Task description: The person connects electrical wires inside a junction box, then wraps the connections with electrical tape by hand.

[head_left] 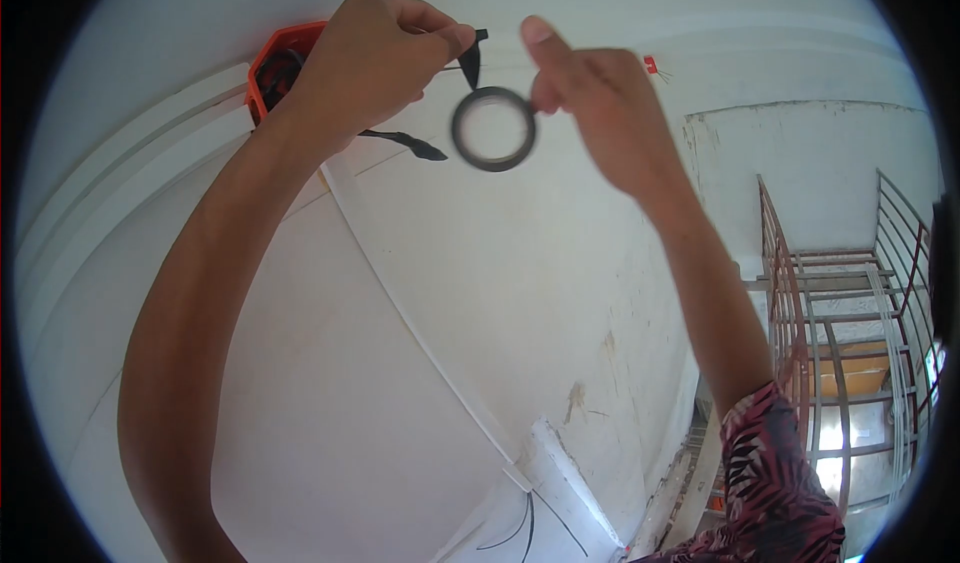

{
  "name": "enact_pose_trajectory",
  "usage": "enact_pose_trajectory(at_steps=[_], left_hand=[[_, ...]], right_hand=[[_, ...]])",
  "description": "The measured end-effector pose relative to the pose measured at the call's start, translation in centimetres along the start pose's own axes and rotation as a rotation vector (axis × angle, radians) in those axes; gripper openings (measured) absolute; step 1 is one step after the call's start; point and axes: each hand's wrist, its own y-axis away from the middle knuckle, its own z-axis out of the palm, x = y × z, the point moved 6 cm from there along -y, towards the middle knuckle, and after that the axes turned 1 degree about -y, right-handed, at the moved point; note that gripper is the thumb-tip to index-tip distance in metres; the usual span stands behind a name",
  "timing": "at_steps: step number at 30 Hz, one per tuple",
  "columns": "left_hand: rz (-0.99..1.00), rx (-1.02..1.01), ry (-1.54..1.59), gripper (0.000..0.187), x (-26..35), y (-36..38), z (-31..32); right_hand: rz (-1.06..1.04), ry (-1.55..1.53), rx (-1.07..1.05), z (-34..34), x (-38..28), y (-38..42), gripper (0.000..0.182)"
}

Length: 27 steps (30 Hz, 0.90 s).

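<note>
"What is the left hand (385,63) doing?"

"From my end, its grip is pinched: thumb and finger pressed together on a black strip of tape (470,63), which runs down to the tape roll (494,166)."

"And where's the roll?"

"I have it upright between the two hands, its open ring facing me, the pale wall behind it."

"The right hand (610,98)?"

"Just right of the roll. I see curled fingers at its edge and one digit pointing up, apart from it. It's blurred, so I can't tell whether that grip is closed on the roll."

"Anything nearby?"

"An orange box (290,36) partly behind the left hand, and a dark flat end (425,150) sticking out below that hand. Far right, I get metal railings (845,313)."
</note>
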Motion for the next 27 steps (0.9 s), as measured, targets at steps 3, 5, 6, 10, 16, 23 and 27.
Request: enact_pose_trajectory(at_steps=[3, 5, 6, 10, 16, 23, 27], left_hand=[[0.059, 0.031, 0.024, 0.038, 0.9, -0.8, -0.6], [-0.005, 0.034, 0.013, 0.038, 0.8, -0.8, -1.0], [-0.008, 0.032, 0.006, 0.038, 0.9, -0.8, -1.1], [0.003, 0.073, 0.044, 0.037, 0.6, -0.6, -0.8], [-0.072, 0.152, 0.175, 0.034, 0.3, -0.9, -1.4], [-0.022, 0.198, 0.307, 0.032, -0.2, -0.5, -2.0], [-0.045, 0.16, 0.291, 0.03, -0.2, 0.0, -1.9]], right_hand=[[0.092, -0.169, -0.021, 2.1, 1.4, -0.4, 0.072], [0.182, -0.335, -0.088, 3.1, 2.0, -0.6, 0.064], [0.184, -0.343, -0.09, 3.6, 1.9, -0.6, 0.064], [0.248, -0.552, -0.057, 5.2, 2.7, -0.3, 0.052], [0.189, -0.602, -0.133, 5.6, 2.2, -0.9, 0.044], [0.044, -0.465, 0.042, 5.3, 2.1, -2.9, 0.053], [-0.101, -0.325, 0.052, 5.8, 2.3, -4.3, 0.061]])
